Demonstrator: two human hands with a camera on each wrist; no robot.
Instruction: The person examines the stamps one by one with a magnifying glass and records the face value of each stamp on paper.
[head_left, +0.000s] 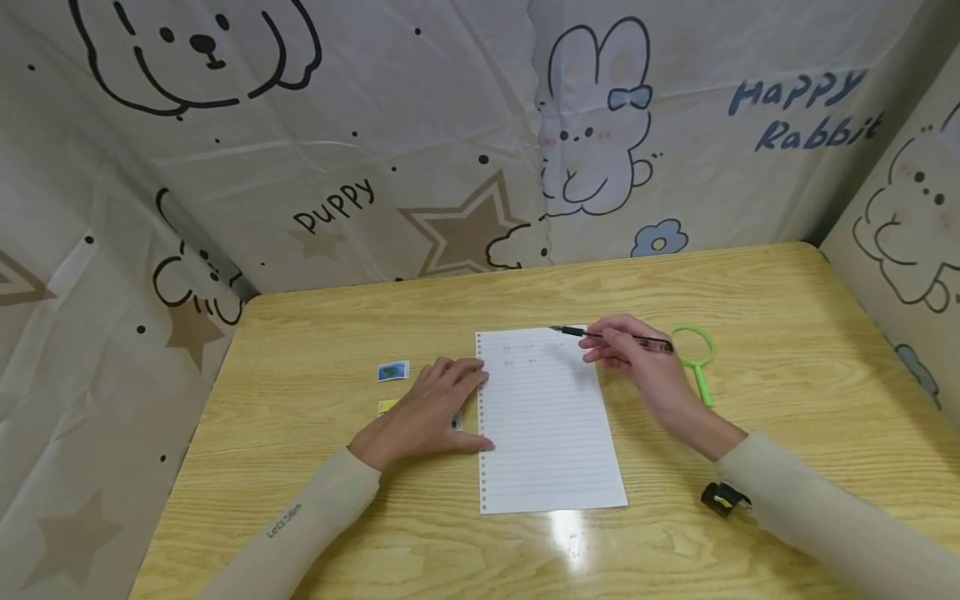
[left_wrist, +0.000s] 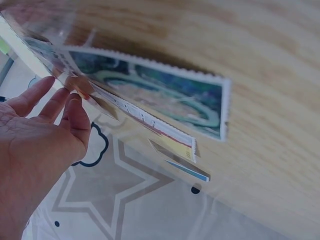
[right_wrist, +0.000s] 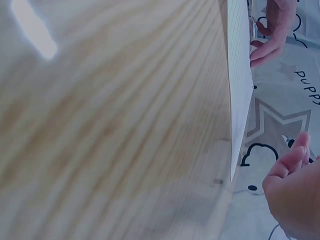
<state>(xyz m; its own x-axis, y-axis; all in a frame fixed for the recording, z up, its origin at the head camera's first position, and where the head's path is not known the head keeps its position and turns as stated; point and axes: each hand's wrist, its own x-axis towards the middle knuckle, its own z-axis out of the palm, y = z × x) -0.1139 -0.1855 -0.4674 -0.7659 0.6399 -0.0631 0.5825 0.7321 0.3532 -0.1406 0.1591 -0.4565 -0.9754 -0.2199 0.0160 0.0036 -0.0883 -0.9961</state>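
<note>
A sheet of lined, hole-punched paper [head_left: 551,442] lies on the table, with faint small writing near its top. My left hand [head_left: 431,408] rests at the paper's left edge, fingers and thumb spread and touching it. In my right hand [head_left: 648,371] a black pen [head_left: 573,332] is held between thumb and fingers over the upper right of the sheet; whether its tip touches the paper I cannot tell. Beside and partly under the left hand are several stamps, among them a blue one [head_left: 393,371] and a yellow-edged one [head_left: 387,406]. The left wrist view shows a large green-blue stamp [left_wrist: 165,95] close up.
A green magnifying glass [head_left: 702,383] lies right of the paper, behind the right hand. Near the right sleeve sits a small black object with yellow marks [head_left: 723,498], partly covered by the sleeve. Cartoon-printed cloth [head_left: 465,125] stands behind the wooden table [head_left: 315,333] and at both sides.
</note>
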